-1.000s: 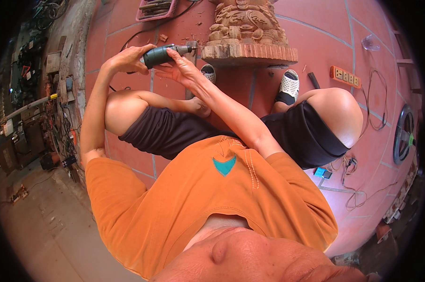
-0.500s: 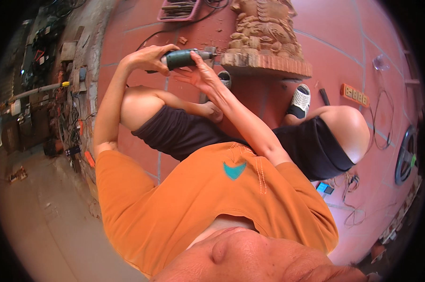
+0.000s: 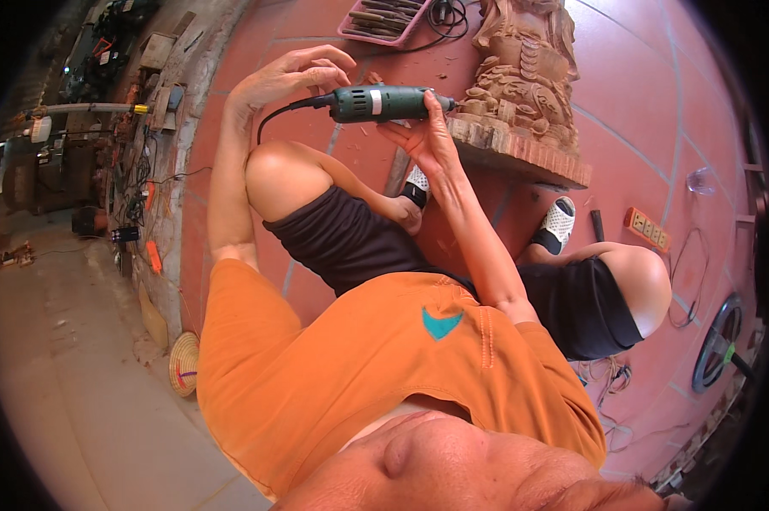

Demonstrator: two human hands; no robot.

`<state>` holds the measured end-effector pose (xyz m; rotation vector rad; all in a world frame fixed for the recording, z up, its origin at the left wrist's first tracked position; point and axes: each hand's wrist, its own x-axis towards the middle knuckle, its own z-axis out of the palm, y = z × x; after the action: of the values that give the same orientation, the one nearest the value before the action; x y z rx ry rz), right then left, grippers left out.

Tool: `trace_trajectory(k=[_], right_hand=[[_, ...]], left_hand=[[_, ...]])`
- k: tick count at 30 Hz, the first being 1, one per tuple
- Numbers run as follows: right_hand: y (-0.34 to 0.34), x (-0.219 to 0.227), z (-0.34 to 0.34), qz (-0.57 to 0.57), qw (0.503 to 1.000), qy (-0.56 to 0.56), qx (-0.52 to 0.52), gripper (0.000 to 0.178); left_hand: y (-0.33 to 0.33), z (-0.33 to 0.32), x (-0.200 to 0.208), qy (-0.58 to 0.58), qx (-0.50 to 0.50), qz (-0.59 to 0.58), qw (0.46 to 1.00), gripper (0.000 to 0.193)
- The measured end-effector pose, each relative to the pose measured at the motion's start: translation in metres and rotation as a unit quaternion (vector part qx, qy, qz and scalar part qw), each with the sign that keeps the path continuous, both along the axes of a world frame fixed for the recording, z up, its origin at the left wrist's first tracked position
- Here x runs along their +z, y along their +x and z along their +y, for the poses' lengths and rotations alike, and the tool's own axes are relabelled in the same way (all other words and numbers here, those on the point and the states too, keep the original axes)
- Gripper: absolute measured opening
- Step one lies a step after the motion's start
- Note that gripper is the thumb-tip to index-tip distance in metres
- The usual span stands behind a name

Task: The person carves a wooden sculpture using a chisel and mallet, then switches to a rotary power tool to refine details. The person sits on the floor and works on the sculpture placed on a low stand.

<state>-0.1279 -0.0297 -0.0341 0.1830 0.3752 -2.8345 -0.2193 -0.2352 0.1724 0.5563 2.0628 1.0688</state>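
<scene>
Currently pinched between thumb and fingers of the right hand (image 3: 427, 143), close to the nose end: a dark green corded rotary tool (image 3: 393, 103), with the remaining fingers spread beneath. Positioned above the tiled floor (image 3: 631, 119), nose at the left corner of the base (image 3: 520, 155) of a carved wooden statue (image 3: 525, 89); cannot tell whether touching the wood. Raised beside the rear end: left hand (image 3: 291, 75), fingers parted and loosely bent; cannot tell whether in contact with the housing. Routed from the rear end, curving down toward the left knee: power cord (image 3: 295, 106). Placed beyond the base's left corner: pink basket (image 3: 371, 39) of slender hand tools (image 3: 388, 17). Placed past the base's right corner: orange power strip (image 3: 646, 228).
</scene>
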Motion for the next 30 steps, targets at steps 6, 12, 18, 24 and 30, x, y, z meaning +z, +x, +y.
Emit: trace_trajectory(k=[6,12,18,24,30], right_hand=[[-0.003,0.000,0.006,0.005,1.000,0.001,0.004,0.067],[-0.003,0.005,0.022,-0.014,0.998,0.054,-0.039,0.064],[-0.001,0.019,0.033,-0.012,0.995,0.081,-0.054,0.058],[0.001,0.021,0.041,-0.025,0.995,0.085,-0.043,0.049],[0.011,0.024,0.044,-0.051,0.993,0.091,-0.062,0.049]], left_hand=[[0.003,-0.006,0.003,0.020,-0.071,0.033,0.997,0.043],[0.011,0.014,0.006,-0.021,-0.105,0.114,0.988,0.053],[0.019,0.019,-0.005,-0.035,-0.125,0.242,0.962,0.057],[0.027,0.028,-0.006,-0.086,-0.150,0.314,0.933,0.061],[0.046,0.040,-0.003,-0.119,-0.180,0.457,0.863,0.056]])
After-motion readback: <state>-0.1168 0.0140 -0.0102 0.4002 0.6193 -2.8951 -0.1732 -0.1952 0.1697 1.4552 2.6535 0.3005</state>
